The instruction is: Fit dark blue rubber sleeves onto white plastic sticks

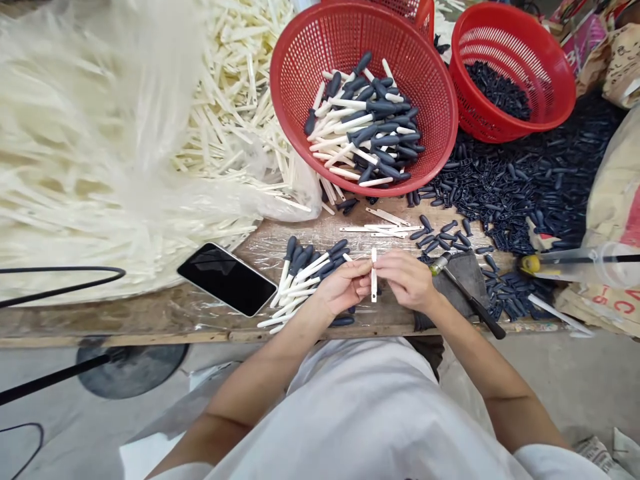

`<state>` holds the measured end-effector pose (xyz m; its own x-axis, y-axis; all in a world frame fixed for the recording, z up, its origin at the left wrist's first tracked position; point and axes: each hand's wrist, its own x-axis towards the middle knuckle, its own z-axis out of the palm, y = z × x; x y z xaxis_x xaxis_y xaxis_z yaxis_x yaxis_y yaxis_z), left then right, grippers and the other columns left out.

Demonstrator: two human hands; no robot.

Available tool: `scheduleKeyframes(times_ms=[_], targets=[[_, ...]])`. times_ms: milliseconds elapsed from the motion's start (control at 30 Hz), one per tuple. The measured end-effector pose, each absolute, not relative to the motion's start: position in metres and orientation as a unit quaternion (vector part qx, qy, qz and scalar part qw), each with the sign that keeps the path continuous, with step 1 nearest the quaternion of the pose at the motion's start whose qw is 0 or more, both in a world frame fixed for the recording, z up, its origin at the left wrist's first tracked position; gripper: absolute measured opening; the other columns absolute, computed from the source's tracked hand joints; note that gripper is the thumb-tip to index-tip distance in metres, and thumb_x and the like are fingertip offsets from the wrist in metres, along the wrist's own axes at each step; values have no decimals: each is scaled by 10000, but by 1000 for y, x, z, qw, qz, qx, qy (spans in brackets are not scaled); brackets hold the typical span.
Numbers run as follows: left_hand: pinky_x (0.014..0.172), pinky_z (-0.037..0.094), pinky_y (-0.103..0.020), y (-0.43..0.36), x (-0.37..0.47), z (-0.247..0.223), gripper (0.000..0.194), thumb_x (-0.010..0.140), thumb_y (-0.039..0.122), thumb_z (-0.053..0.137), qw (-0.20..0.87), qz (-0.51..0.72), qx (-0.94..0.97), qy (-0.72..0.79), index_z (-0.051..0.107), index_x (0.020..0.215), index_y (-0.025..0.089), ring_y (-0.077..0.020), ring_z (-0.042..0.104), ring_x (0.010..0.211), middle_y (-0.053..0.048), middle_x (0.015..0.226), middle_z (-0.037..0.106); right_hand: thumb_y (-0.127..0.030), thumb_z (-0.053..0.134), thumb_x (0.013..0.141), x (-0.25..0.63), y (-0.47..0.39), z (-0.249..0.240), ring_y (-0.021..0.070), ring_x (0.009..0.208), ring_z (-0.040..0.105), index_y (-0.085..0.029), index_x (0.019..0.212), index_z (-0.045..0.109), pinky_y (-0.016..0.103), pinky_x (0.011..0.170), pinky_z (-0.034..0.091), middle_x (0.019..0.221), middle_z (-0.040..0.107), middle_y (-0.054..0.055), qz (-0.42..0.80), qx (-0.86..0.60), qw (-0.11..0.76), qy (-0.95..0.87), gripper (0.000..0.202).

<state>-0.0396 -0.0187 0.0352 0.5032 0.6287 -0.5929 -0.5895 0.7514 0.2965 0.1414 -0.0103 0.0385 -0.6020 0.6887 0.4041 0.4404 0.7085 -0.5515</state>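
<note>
My left hand (345, 287) and my right hand (406, 279) meet over the front of the workbench, with fingers closed from both sides on a flat white plastic strip (374, 287). The strip stands lengthwise away from me and has a small hole near its near end. Whether a dark part is also between my fingers is hidden. Left of my left hand lies a pile of white sticks with dark blue handles (300, 277). Beyond my fingers are several loose white strips (385, 227). Small dark blue handle pieces (443, 237) are scattered beyond my right hand.
A red basket (285, 100) holds many joined pieces; another red basket (563, 87) contains dark parts. White strips in clear plastic (240, 120) cover the left side. A phone (227, 279) lies left. A hammer (470, 297) rests on a dark pad at right, near the bench edge.
</note>
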Motion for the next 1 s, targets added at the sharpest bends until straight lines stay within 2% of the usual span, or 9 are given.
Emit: scheduleKeyframes(times_ms=[67, 167, 233, 300, 400, 500, 567, 733, 1000], targets=[[387, 276, -147, -19, -39, 35, 223, 605, 243, 838, 839, 394, 42, 372, 700, 716, 106, -33, 376, 461, 32, 530, 481, -163, 389, 977, 137, 6, 32, 196, 1047, 623, -224, 1048, 678, 383, 939, 489, 1069, 715, 79, 188, -402, 271, -854, 304], [413, 327, -176, -18, -36, 37, 226, 649, 291, 797, 797, 439, 86, 407, 728, 752, 101, -56, 421, 475, 17, 516, 508, -126, 365, 959, 128, 35, 21, 248, 1045, 587, -157, 1071, 674, 387, 928, 461, 1071, 693, 139, 107, -530, 107, -834, 330], [432, 351, -187, -18, -35, 39, 248, 644, 305, 799, 775, 450, 106, 430, 737, 765, 97, -67, 459, 490, 3, 530, 548, -97, 364, 939, 123, 48, 18, 276, 1051, 573, -129, 1062, 671, 389, 918, 445, 1064, 683, 163, 67, -557, 10, -828, 333], [451, 371, -190, -18, -35, 41, 293, 630, 321, 818, 756, 460, 119, 450, 747, 793, 89, -72, 494, 508, -11, 560, 588, -84, 362, 931, 122, 53, 19, 280, 1057, 574, -123, 1059, 666, 380, 923, 437, 1056, 681, 166, 61, -564, -17, -823, 331], [472, 398, -193, -20, -35, 43, 324, 610, 337, 843, 719, 485, 136, 478, 752, 799, 90, -75, 523, 525, -18, 592, 620, -123, 420, 933, 125, 41, 29, 246, 1031, 597, -144, 1092, 644, 353, 934, 445, 1049, 690, 133, 122, -582, 77, -801, 276], [498, 430, -203, -21, -31, 43, 297, 616, 343, 840, 685, 500, 168, 503, 749, 775, 109, -81, 540, 529, -11, 592, 630, -213, 543, 900, 131, 17, 45, 183, 884, 644, -186, 1117, 617, 307, 857, 503, 976, 704, 57, 293, -573, 230, -730, 231], [512, 447, -213, -22, -26, 42, 277, 624, 344, 830, 673, 499, 196, 510, 749, 763, 119, -87, 550, 534, -6, 597, 633, -262, 602, 866, 135, 2, 53, 159, 809, 654, -203, 1054, 632, 285, 792, 531, 915, 704, 23, 398, -552, 289, -674, 199], [515, 466, -224, -22, -15, 43, 241, 652, 342, 802, 668, 486, 252, 504, 751, 755, 130, -97, 563, 560, -1, 639, 636, -287, 643, 835, 140, -15, 58, 155, 815, 665, -200, 963, 673, 287, 769, 549, 893, 711, 21, 481, -535, 339, -606, 158], [497, 476, -223, -25, -9, 46, 219, 676, 348, 788, 668, 479, 284, 493, 755, 720, 136, -93, 537, 535, 0, 613, 624, -284, 639, 862, 146, -22, 59, 155, 807, 660, -208, 976, 690, 280, 759, 551, 887, 708, 18, 474, -530, 347, -612, 146]])
